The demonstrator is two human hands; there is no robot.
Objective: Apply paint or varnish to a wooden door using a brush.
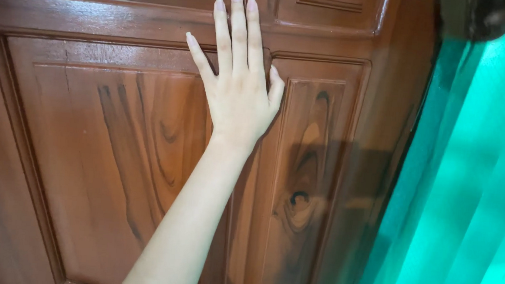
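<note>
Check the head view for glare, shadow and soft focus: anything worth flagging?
Head view: glossy glare streaks on the wooden door along its upper mouldings; a dark shadow falls right of the hand; the green curtain looks soft and overbright; the corners darken.

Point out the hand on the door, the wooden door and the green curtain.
left hand (239,95), head view, back of the hand.
wooden door (112,148), head view, large left panel.
green curtain (473,198), head view, middle folds.
</note>
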